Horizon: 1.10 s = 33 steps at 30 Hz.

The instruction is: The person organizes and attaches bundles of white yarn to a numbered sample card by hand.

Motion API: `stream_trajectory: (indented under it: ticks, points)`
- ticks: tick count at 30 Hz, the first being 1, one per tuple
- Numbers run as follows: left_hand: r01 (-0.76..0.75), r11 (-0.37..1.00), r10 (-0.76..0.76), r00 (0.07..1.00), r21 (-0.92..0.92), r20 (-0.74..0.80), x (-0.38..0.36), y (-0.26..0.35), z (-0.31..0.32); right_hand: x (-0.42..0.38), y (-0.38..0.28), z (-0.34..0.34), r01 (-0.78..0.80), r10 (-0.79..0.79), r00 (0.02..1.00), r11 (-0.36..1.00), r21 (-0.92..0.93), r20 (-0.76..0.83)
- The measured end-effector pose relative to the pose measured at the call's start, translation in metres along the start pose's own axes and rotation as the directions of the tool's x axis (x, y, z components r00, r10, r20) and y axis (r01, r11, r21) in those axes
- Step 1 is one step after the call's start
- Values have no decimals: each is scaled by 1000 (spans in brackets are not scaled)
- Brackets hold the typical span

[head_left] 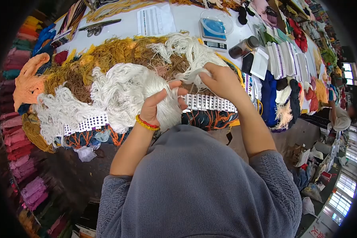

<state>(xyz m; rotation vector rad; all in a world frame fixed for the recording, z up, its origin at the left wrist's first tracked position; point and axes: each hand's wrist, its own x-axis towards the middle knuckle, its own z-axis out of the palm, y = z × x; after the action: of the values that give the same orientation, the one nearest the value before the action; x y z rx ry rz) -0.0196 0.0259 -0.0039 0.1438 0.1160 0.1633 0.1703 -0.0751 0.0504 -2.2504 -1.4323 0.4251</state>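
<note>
A large bundle of glossy white yarn [125, 91] lies in front of me on the table. My left hand [156, 105], with a red and yellow band at the wrist, is against its right side, thumb and fingers apart. Whether strands run between those fingers is hard to make out. To the right, my right hand [222, 81] pinches a few white yarn strands [194, 74] between thumb and fingers. Behind these strands, a looser white skein [186, 49] spreads over mustard and brown yarn [107, 49].
A scale [214, 33] with a blue pan stands at the back beside a dark jar [244, 47]. Punched white cards [210, 103] lie along the front edge. Scissors [97, 28] and a printed sheet [156, 20] are behind the yarn. Peach yarn [31, 81] sits left.
</note>
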Motion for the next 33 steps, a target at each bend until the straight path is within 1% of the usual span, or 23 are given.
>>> stream_trajectory:
  ticks: [1, 2, 4, 5, 8, 12, 14, 15, 16, 17, 18, 20, 21, 23, 24, 25, 27, 28, 29, 30, 31, 32, 33]
  points:
    - [22, 999, -18, 992, -34, 124, 3, 1, -10, -1, -11, -6, -43, 43, 999, 997, 63, 1]
    - [22, 999, -17, 992, -35, 123, 3, 1, -9, -3, -16, -4, -43, 43, 999, 997, 63, 3]
    - [1, 1000, -2, 990, 6, 138, 5, 3, -2, -6, -23, -2, -17, 24, 999, 976, 219, -27]
    - [3, 1000, -4, 990, 7, 139, 6, 3, 1, -7, -28, -3, -56, 57, 998, 979, 196, 1]
    - [-31, 1000, 29, 988, 6, 152, 6, 3, 8, -9, -29, 4, -72, 76, 997, 974, 213, -13]
    - [-76, 994, 67, 993, 81, 101, 7, 2, 11, -16, -33, 10, -37, 38, 999, 977, 210, -3]
    - [-88, 990, 80, 994, 111, 77, 8, 1, 12, -19, -36, 19, 19, -21, 1000, 993, 117, 21]
    - [-79, 985, 68, 995, 152, 77, 9, 0, 12, -20, -41, 19, 38, -30, 997, 994, -102, 73]
    - [-71, 979, 57, 996, 193, 76, 10, -1, 13, -22, -44, 24, 38, -30, 997, 994, -103, 73]
    - [-77, 967, 62, 996, 242, 72, 12, -3, 16, -25, -47, 30, 78, -71, 996, 985, -153, 48]
    - [-77, 967, 61, 995, 241, 73, 12, -3, 15, -28, -49, 34, 115, -113, 993, 972, -204, 24]
    - [-3, 959, 0, 1000, 282, 9, 13, -3, 14, -33, -52, 34, 120, -116, 993, 972, -201, 32]
    - [-2, 960, -1, 1000, 281, 9, 14, -3, 8, -36, -52, 37, 137, -139, 990, 977, -166, 0]
    - [-9, 951, 63, 984, 309, -166, 15, 0, -4, -45, -51, 41, 152, -157, 987, 979, -133, -33]
    - [-42, 983, 82, 973, 181, -218, 16, 1, -2, -52, -50, 42, 138, -138, 990, 990, 10, -25]
    - [-42, 983, 82, 973, 181, -217, 15, 3, -7, -57, -48, 43, 121, -121, 993, 981, 153, -14]
    - [-123, 983, 108, 988, -140, -110, 13, 8, -20, -65, -42, 43, 104, -99, 994, 977, 186, -39]
    - [-140, 982, 128, 987, -124, -102, 13, 9, -25, -67, -39, 43, 87, -74, 995, 972, 219, -64]
    - [-140, 982, 128, 987, -125, -103, 13, 9, -19, -65, -36, 44, 104, -71, 983, 975, 198, -167]
    - [-123, 992, 122, 984, -7, -126, 12, 8, -11, -63, -35, 43, 101, -68, 984, 975, 198, -166]
    - [-99, 989, 116, 982, 111, -150, 12, 7, -3, -60, -37, 40, 89, -36, 982, 955, 282, -187]
    - [-94, 989, 110, 983, 112, -149, 13, 4, 2, -55, -40, 36, 81, -4, 978, 928, 364, -209]
    - [-43, 986, 66, 989, 163, -133, 15, 1, 8, -49, -47, 33, 99, -3, 976, 897, 432, -217]
